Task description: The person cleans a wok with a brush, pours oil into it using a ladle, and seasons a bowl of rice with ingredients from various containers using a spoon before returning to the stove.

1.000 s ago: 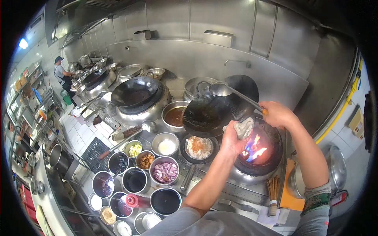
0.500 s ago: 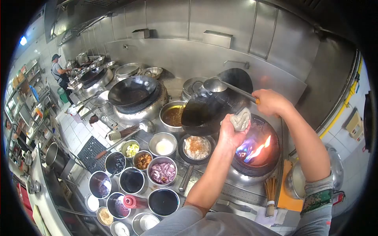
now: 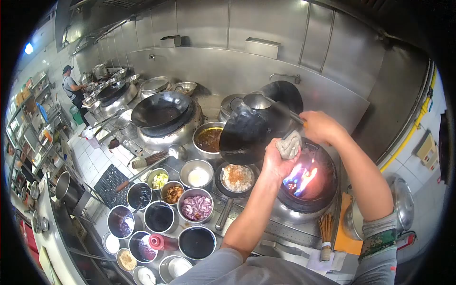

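My left hand (image 3: 277, 162) is closed around a folded grey cloth (image 3: 289, 145) at the near rim of a black wok (image 3: 244, 140). The wok is lifted off the burner and tilted steeply to the left, its lower edge beside a metal pot of brown oil (image 3: 207, 140). In my right hand (image 3: 322, 126) is the handle of a ladle (image 3: 257, 100), whose metal bowl hangs above the wok's far side. Flames (image 3: 301, 178) rise from the uncovered burner ring (image 3: 327, 187) right of my left hand.
Left of my forearm stand a pan of white rice-like food (image 3: 237, 178), a pot of sliced onions (image 3: 196, 209) and several sauce containers. A second wok (image 3: 161, 111) sits on the left burner. A bamboo brush (image 3: 326, 232) lies at right. Another person (image 3: 72, 90) works far left.
My right hand and the ladle have shifted slightly left and down. The oil stream visible earlier at the wok's lower edge no longer shows clearly. My left hand has barely moved.
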A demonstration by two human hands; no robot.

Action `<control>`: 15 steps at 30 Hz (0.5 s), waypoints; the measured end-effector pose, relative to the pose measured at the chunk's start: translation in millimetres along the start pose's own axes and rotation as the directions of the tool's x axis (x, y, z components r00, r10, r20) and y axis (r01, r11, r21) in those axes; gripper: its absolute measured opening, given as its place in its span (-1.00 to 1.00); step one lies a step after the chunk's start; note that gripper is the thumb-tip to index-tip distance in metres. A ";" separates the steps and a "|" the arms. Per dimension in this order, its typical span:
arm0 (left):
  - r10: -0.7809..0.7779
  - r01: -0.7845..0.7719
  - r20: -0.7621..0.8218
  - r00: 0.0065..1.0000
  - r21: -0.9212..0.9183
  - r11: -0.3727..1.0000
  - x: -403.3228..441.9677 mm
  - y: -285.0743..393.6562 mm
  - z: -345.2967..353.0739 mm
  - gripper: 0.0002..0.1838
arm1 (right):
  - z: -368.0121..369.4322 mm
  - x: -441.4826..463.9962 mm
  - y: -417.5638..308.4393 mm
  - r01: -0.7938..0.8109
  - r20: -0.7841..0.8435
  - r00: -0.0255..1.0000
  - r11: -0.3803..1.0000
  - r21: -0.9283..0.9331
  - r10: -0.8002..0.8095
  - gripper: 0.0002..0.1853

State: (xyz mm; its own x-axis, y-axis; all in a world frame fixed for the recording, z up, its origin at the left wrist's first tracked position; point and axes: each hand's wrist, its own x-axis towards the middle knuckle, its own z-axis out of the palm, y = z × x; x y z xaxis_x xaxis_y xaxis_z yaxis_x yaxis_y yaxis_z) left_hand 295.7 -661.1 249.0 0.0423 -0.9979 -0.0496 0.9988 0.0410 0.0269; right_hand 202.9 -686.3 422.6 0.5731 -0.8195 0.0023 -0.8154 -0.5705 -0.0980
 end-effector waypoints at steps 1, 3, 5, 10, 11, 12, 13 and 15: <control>-0.014 0.014 -0.001 1.000 0.016 1.000 -0.6 -3.3 -4.9 -0.62 | 7.9 -2.4 7.6 0.010 -0.014 1.000 1.000 0.019 -0.010 -0.59; -0.014 0.018 -0.048 0.999 0.073 0.997 0.8 -13.4 -18.7 -0.62 | 32.3 -0.6 36.8 0.036 -0.045 0.998 0.998 0.060 -0.033 -0.60; -0.049 0.048 0.003 0.999 0.127 0.991 -4.1 -23.8 -32.0 -0.63 | 52.2 -9.5 59.2 -0.021 0.030 0.999 0.959 0.284 0.013 -0.61; -0.003 0.076 -0.174 0.985 0.419 0.905 -36.2 -54.9 -62.4 -0.60 | 174.0 -31.6 149.1 0.144 -0.068 0.989 0.714 0.685 -0.134 -0.63; -0.003 0.095 -0.205 0.979 0.442 0.892 -35.6 -59.1 -74.3 -0.59 | 148.8 -63.7 126.3 -0.244 0.255 0.965 0.604 0.759 0.069 -0.56; -0.004 0.116 -0.236 0.972 0.465 0.877 -34.0 -62.5 -86.8 -0.59 | 154.4 -75.1 125.7 -0.304 0.313 0.947 0.510 0.804 0.071 -0.52; -0.004 0.140 -0.268 0.963 0.489 0.861 -35.2 -65.1 -93.8 -0.58 | 160.7 -87.7 128.9 -0.363 0.369 0.927 0.407 0.838 0.066 -0.49; -0.031 0.186 -0.293 0.956 0.520 0.834 -48.0 -69.2 -83.7 -0.58 | 164.5 -104.8 139.0 -0.435 0.442 0.897 0.139 0.890 -0.018 -0.69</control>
State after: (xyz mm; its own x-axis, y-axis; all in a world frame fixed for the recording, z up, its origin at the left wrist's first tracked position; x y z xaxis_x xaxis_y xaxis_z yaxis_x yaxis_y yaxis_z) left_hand 226.6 -611.8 165.9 0.0171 -0.9401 -0.3403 0.8276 -0.1777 0.5324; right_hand 42.8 -670.8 245.0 0.5648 -0.7009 -0.4356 -0.2902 0.3255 -0.8999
